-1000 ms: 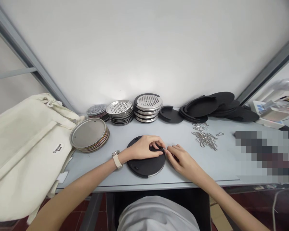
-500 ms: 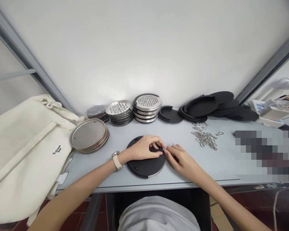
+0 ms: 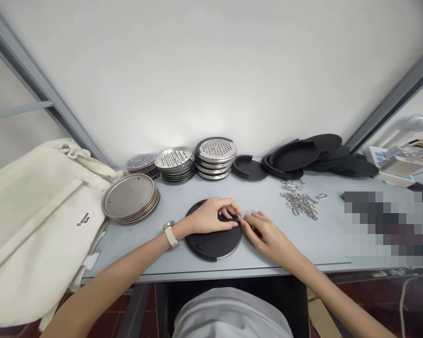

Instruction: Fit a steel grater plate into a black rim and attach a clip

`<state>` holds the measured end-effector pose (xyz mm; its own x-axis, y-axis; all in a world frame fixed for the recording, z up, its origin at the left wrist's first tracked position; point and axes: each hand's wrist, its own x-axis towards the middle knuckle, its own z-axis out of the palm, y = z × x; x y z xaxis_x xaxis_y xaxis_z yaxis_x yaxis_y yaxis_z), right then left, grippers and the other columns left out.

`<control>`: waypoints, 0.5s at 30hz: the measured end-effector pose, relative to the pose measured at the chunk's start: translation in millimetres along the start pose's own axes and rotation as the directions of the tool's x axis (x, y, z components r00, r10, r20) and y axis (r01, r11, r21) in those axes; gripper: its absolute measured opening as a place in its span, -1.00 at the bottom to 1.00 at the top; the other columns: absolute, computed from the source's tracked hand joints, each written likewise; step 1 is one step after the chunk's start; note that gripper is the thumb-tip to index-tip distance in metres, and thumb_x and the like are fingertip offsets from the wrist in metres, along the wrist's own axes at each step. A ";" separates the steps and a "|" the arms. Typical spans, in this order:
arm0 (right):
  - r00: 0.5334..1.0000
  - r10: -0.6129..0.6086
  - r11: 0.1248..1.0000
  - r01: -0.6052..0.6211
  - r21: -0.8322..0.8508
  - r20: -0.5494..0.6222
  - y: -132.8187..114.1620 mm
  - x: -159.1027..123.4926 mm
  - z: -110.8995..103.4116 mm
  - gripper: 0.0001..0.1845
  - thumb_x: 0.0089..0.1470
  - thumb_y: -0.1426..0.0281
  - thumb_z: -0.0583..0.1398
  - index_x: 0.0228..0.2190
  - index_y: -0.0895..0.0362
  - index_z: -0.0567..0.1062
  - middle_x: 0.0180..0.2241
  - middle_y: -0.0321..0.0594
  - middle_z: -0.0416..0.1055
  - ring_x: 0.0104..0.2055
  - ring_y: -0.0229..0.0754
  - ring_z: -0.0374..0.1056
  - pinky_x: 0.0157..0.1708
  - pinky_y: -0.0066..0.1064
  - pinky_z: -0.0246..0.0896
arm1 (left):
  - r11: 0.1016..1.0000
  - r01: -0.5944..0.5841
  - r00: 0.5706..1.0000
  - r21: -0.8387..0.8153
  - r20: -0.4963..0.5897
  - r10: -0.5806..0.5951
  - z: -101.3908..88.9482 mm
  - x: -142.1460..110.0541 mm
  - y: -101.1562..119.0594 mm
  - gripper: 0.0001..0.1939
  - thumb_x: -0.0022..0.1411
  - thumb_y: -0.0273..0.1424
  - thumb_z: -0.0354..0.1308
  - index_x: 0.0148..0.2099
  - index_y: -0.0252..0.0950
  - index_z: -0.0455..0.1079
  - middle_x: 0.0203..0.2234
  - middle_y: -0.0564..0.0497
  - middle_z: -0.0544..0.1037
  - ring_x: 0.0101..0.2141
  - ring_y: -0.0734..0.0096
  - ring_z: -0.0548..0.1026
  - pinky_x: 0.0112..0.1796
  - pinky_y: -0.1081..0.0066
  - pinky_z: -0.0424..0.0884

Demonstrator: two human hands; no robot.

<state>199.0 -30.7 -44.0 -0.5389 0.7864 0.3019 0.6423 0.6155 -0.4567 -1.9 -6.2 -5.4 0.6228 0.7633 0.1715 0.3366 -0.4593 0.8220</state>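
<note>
A round black disc [image 3: 215, 246] lies flat on the table in front of me, a silver rim showing along its lower right edge. Resting over its upper part is my left hand [image 3: 213, 216], a pale-strapped watch on the wrist, its fingers and thumb curled onto the disc near its right edge. My right hand [image 3: 262, 232] pinches a small silver spring clip [image 3: 239, 218] at that edge, close to the left fingertips. The fingers partly hide the clip, and I cannot tell whether it passes through the disc. More spring clips [image 3: 299, 203] lie in a loose pile to the right.
Along the wall stand stacked grater discs [image 3: 216, 149], more perforated metal discs [image 3: 174, 158] and black round covers [image 3: 296, 155]. Plain metal discs [image 3: 129, 195] are piled at left beside a cream cloth bag [image 3: 38, 225]. White boxes [image 3: 396, 164] sit at the far right.
A little more of the silver spring clip shows between the fingertips. Both hands and the black disc stay almost exactly where they were.
</note>
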 end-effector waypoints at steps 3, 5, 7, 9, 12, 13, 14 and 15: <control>1.000 0.001 1.000 -0.001 0.001 -0.001 0.0 0.5 0.5 -0.68 0.27 0.37 -0.07 -0.54 0.10 0.17 -0.59 -0.32 0.14 -0.49 -0.21 0.10 -0.37 -0.36 0.04 | 1.000 -0.002 1.000 0.001 0.001 0.002 0.1 -0.4 0.7 -0.80 0.07 -0.47 0.19 -0.19 -0.32 0.40 -0.32 0.02 0.52 -0.36 0.52 0.44 -0.29 0.52 0.36; 1.000 -0.001 1.000 0.001 0.000 -0.003 -0.1 0.7 0.8 -0.68 0.27 0.37 -0.07 -0.54 0.10 0.17 -0.58 -0.31 0.14 -0.48 -0.21 0.11 -0.37 -0.36 0.04 | 1.000 -0.004 1.000 0.000 0.003 0.004 0.4 -0.6 0.7 -0.80 0.07 -0.48 0.18 -0.18 -0.32 0.40 -0.32 0.02 0.52 -0.36 0.52 0.44 -0.29 0.51 0.36; 1.000 -0.001 1.000 0.001 0.000 -0.004 0.0 0.7 1.0 -0.68 0.27 0.37 -0.07 -0.54 0.10 0.17 -0.58 -0.31 0.14 -0.48 -0.21 0.11 -0.37 -0.36 0.04 | 1.000 -0.004 1.000 -0.001 0.003 0.004 0.7 -0.7 0.5 -0.80 0.08 -0.48 0.18 -0.18 -0.32 0.40 -0.32 0.01 0.52 -0.36 0.52 0.44 -0.29 0.51 0.36; 1.000 -0.002 1.000 0.002 -0.002 -0.005 0.1 0.3 1.0 -0.68 0.27 0.37 -0.07 -0.55 0.10 0.17 -0.59 -0.31 0.14 -0.48 -0.21 0.11 -0.38 -0.36 0.04 | 1.000 -0.001 1.000 0.003 0.002 0.001 0.9 -0.7 0.2 -0.80 0.08 -0.48 0.19 -0.19 -0.32 0.40 -0.32 0.02 0.52 -0.35 0.52 0.44 -0.29 0.51 0.35; 1.000 -0.004 1.000 0.004 -0.002 -0.009 0.5 -0.5 0.8 -0.67 0.27 0.36 -0.07 -0.55 0.10 0.17 -0.59 -0.31 0.14 -0.49 -0.21 0.11 -0.37 -0.36 0.04 | 1.000 0.003 1.000 0.005 0.005 -0.003 0.8 -0.5 0.0 -0.80 0.08 -0.47 0.19 -0.18 -0.32 0.40 -0.32 0.03 0.52 -0.35 0.52 0.44 -0.29 0.51 0.35; 1.000 -0.005 1.000 0.005 -0.002 -0.010 0.5 -0.6 0.7 -0.67 0.27 0.36 -0.07 -0.55 0.10 0.17 -0.59 -0.31 0.14 -0.49 -0.21 0.10 -0.37 -0.36 0.04 | 1.000 0.004 1.000 0.004 0.005 -0.004 0.7 -0.4 -0.1 -0.80 0.08 -0.47 0.19 -0.18 -0.32 0.40 -0.32 0.03 0.52 -0.35 0.53 0.44 -0.29 0.52 0.35; 1.000 -0.005 1.000 0.005 -0.001 -0.011 0.6 -0.7 0.6 -0.67 0.27 0.36 -0.07 -0.55 0.10 0.17 -0.59 -0.31 0.14 -0.49 -0.21 0.10 -0.37 -0.36 0.04 | 1.000 0.003 1.000 0.003 0.004 -0.003 0.7 -0.4 -0.1 -0.80 0.08 -0.47 0.19 -0.19 -0.32 0.40 -0.32 0.03 0.52 -0.36 0.53 0.44 -0.29 0.52 0.35; 1.000 -0.004 1.000 0.004 -0.001 -0.010 0.5 -0.6 0.6 -0.67 0.27 0.36 -0.07 -0.55 0.10 0.17 -0.59 -0.31 0.14 -0.49 -0.21 0.10 -0.37 -0.36 0.04 | 1.000 0.002 1.000 0.002 0.004 -0.002 0.7 -0.3 -0.2 -0.80 0.08 -0.47 0.19 -0.19 -0.32 0.40 -0.32 0.03 0.53 -0.36 0.53 0.44 -0.29 0.52 0.35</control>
<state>199.4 -30.8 -45.0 -0.5364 0.7841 0.3120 0.6404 0.6190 -0.4546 -1.6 -6.8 -6.0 0.6250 0.7624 0.1678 0.3391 -0.4587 0.8213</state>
